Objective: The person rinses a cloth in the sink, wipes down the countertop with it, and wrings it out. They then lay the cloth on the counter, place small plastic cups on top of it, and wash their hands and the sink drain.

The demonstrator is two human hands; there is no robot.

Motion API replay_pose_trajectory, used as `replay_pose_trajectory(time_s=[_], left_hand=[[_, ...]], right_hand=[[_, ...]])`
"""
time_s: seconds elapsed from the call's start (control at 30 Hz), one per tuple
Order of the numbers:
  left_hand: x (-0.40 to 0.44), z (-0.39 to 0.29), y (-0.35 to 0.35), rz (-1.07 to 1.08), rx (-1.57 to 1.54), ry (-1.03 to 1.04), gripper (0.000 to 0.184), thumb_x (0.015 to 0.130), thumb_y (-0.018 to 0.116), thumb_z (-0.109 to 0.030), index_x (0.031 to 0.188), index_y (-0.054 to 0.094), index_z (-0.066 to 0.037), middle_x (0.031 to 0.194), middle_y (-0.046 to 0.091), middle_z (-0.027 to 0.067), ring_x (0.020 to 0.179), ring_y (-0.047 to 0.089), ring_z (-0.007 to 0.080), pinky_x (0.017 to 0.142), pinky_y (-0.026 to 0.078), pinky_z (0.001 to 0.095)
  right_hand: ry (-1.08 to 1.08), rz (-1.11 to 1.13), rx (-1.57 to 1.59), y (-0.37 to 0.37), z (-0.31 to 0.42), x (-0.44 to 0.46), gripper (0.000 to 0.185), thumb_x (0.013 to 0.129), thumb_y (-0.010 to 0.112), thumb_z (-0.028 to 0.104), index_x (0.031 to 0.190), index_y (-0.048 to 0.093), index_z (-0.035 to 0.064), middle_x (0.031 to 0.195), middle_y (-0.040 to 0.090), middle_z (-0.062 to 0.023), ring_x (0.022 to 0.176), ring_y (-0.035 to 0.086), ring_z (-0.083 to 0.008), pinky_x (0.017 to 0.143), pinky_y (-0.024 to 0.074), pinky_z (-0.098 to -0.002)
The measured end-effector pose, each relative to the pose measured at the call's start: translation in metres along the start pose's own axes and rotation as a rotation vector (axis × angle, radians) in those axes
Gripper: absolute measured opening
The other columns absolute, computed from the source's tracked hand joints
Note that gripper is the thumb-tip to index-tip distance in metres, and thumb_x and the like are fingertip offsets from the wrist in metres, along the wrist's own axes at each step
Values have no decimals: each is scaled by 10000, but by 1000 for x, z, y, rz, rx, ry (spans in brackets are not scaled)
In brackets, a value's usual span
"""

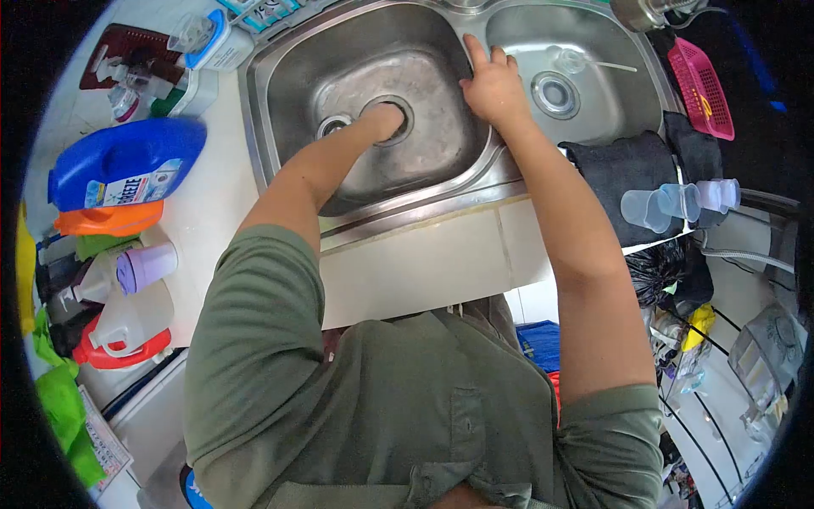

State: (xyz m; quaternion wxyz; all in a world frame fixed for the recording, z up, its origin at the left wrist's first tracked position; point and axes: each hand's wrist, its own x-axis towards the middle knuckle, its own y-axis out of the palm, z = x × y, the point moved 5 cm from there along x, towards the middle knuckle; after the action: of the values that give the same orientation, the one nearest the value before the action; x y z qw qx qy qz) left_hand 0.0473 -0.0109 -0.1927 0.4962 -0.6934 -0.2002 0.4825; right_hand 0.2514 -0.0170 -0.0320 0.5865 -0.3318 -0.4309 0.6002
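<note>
My left hand [387, 122] reaches down into the drain hole [406, 136] of the left basin [356, 68], and its fingers are hidden inside. Just left of it on the basin floor lies a round metal drain strainer [334, 125]. On the steel divider between the basins rests my right hand [496, 88], fingers stretched out and holding nothing. The right basin [585, 119] has its own metal drain [555, 94]. Near that drain lies a small clear round item [571, 60] with a thin white stick.
On the left counter stand a blue detergent jug [127, 165], a lilac cup [148, 266] and a translucent jug [136, 318]. Plastic cups [649, 209] lie on a dark cloth [615, 161] at the right, below a pink basket [700, 85]. The faucet [640, 13] is at top right.
</note>
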Motion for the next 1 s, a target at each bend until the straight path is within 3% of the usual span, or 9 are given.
replay_pose_trajectory(time_s=[0.1,0.2,0.3,0.67,0.73,0.77,0.8,0.93,1.0], left_hand=[[-11,-4,-16,37,101,51,159,687,574,-64,821,653,-29,896,625,184,836,599,333,728,472,384],[-20,16,-29,99,-133,51,120,681,577,-57,781,630,-17,829,627,174,757,597,318,684,462,371],[-51,24,-74,-113,-474,191,79,718,576,-66,777,600,-20,715,611,131,695,587,254,658,456,350],[-150,25,-171,-322,-518,-45,80,762,601,-86,802,619,-19,695,617,77,604,569,157,586,460,290],[-164,30,-173,-331,-600,-122,78,776,597,-94,804,621,-26,685,610,48,601,555,114,573,453,265],[-171,32,-175,-353,-635,-128,77,781,595,-95,809,622,-29,682,606,39,600,549,108,568,451,262],[-181,32,-179,-372,-667,-134,76,786,593,-95,813,623,-31,679,602,30,600,544,102,563,449,260],[-204,41,-190,-480,-679,-165,82,791,591,-99,836,628,-40,672,595,23,595,526,88,553,440,246],[-207,50,-188,-521,-714,-185,84,791,591,-98,840,631,-41,674,598,21,593,526,84,550,438,242]], right_hand=[[5,15,0,1,-1,0,721,740,646,195,1353,268,236,1276,382,-256,1151,387,-451,948,375,-455],[9,17,-8,3,-2,2,721,744,645,198,1355,265,240,1283,377,-254,1154,387,-447,954,373,-445],[8,36,-16,5,-3,3,707,760,625,221,1360,251,252,1270,380,-229,1162,381,-431,941,375,-466],[-56,-46,-106,-8,9,-6,693,729,651,188,1328,302,212,1299,356,-249,1139,391,-462,932,367,-494],[-315,-248,-473,-22,36,-9,571,772,584,202,1295,355,194,1327,334,-177,1223,334,-378,891,380,-549],[-394,-366,-435,-26,52,-12,498,710,641,155,1184,488,140,1244,444,-155,1114,452,-361,899,409,-447],[-406,-360,-433,-16,64,-10,498,710,641,155,1184,488,140,1244,444,-155,1114,452,-361,899,409,-447],[-652,37,-47,58,123,-4,153,671,605,95,820,621,61,928,579,-100,918,544,-317,800,457,-401],[-807,315,-207,99,154,-16,218,727,520,83,897,656,84,1009,593,-100,973,529,-293,805,449,-417]])
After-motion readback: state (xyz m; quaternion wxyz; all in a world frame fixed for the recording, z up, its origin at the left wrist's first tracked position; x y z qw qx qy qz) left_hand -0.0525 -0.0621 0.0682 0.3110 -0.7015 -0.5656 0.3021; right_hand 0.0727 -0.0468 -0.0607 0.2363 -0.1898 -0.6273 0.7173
